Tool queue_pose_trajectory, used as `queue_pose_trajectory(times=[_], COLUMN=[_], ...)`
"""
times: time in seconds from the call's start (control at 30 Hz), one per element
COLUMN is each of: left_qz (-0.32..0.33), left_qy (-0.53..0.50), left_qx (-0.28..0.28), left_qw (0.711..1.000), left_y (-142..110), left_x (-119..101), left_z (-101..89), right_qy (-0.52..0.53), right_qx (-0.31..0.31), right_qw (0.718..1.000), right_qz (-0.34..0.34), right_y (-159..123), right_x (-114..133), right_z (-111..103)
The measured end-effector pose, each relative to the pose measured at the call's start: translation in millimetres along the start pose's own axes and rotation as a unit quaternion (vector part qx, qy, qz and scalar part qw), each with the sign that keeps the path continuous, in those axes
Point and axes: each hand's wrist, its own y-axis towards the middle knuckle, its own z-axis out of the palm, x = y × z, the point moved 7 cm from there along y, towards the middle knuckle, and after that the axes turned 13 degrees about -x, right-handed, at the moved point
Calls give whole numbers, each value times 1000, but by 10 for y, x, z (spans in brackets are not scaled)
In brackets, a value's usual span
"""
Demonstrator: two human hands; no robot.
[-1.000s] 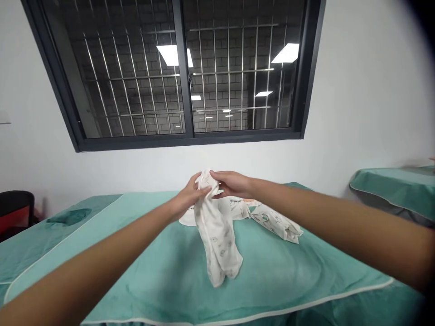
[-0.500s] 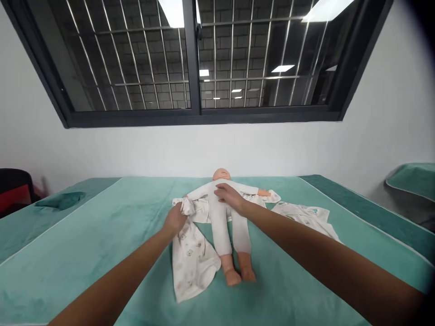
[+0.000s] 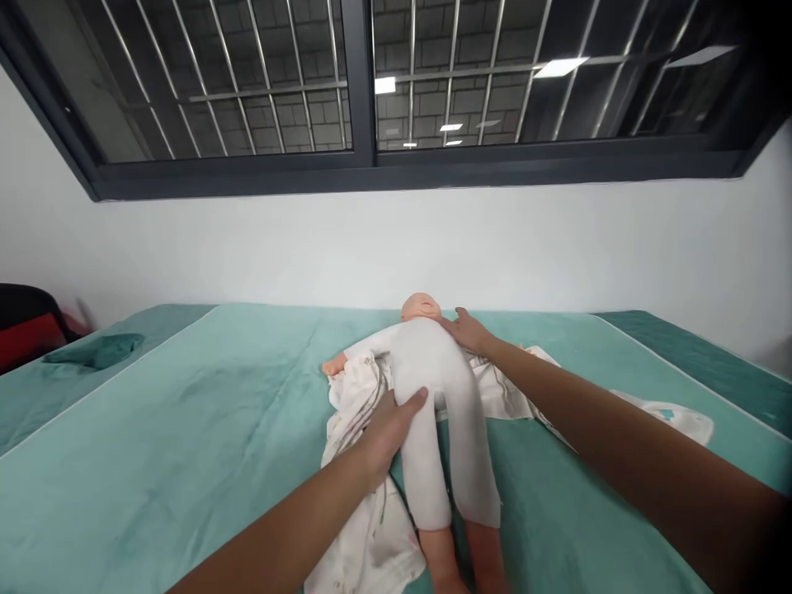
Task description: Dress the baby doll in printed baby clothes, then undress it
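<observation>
A baby doll point(image 3: 426, 363) in a white bodysuit lies on its back on the green bed cover, its head toward the wall and its bare feet toward me. My left hand point(image 3: 391, 429) grips its hip and upper leg, thumb on top, with the other fingers partly hidden. At the doll's shoulder by the neck is my right hand point(image 3: 469, 330), fingers tucked against it and thumb raised. White printed baby clothing point(image 3: 362, 404) lies bunched along the doll's left-hand side in view. More printed cloth point(image 3: 504, 392) spreads under the doll and to the right.
The green bed cover point(image 3: 154, 445) stretches to the white wall, below a dark-framed barred window point(image 3: 365, 99). Another white garment point(image 3: 677, 419) lies at the right, partly behind my forearm. A black and red chair point(image 3: 28, 330) stands at the far left.
The doll came into view as my left hand lowered the printed garment beside it and let go. Both hands now hold the doll. My view has moved closer and tilted down.
</observation>
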Motion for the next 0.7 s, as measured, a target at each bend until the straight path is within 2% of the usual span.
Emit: queue_pose_trajectory(times=[0.07,0.17,0.27,0.37,0.5,0.6,0.7], left_qz=[-39,-83,-86,-92,-81,-72,-83], left_qy=[-56,-109,-117,-86,-47,-16,-5], left_qx=[-7,5,1,-32,-49,-79,-127], left_qw=[998,990,989,992,994,994,988], left_y=[25,86,165,249,350,417,484], left_x=[15,-22,-198,-414,-638,-672,-606], left_z=[50,78,-84,-482,-1174,-1722,-2215], right_qy=[-10,-7,11,37,98,145,171], right_qx=[36,83,120,151,200,223,250], right_qw=[999,996,992,984,965,951,939], right_qz=[-3,-21,-48,-85,-140,-158,-162], right_y=[66,127,166,183,147,118,96], right_x=[24,206,532,961,1569,1912,2136], right_z=[78,147,206,370,821,1241,1671])
